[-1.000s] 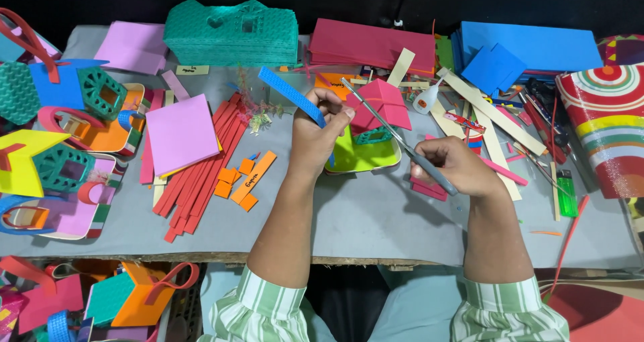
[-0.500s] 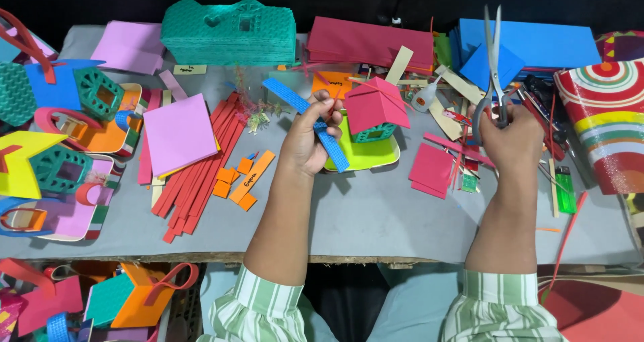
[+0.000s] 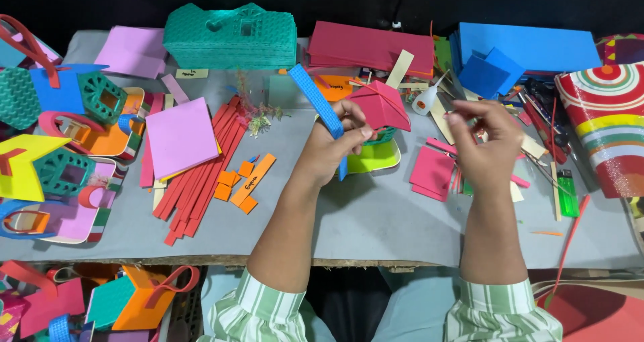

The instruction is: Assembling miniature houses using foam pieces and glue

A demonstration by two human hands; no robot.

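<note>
Scissors are gone from the right hand (image 3: 486, 147) now — fingers loosely curled, empty. Left hand (image 3: 335, 140) pinches the blue strip (image 3: 318, 104) beside the small pink-roofed house (image 3: 379, 107) on its green base (image 3: 376, 157) — bare grey table (image 3: 389, 221) toward the near edge.

A grey sheet-covered worktable (image 3: 376, 228) with a worn wooden front edge is set against a black backdrop (image 3: 376, 0).
</note>
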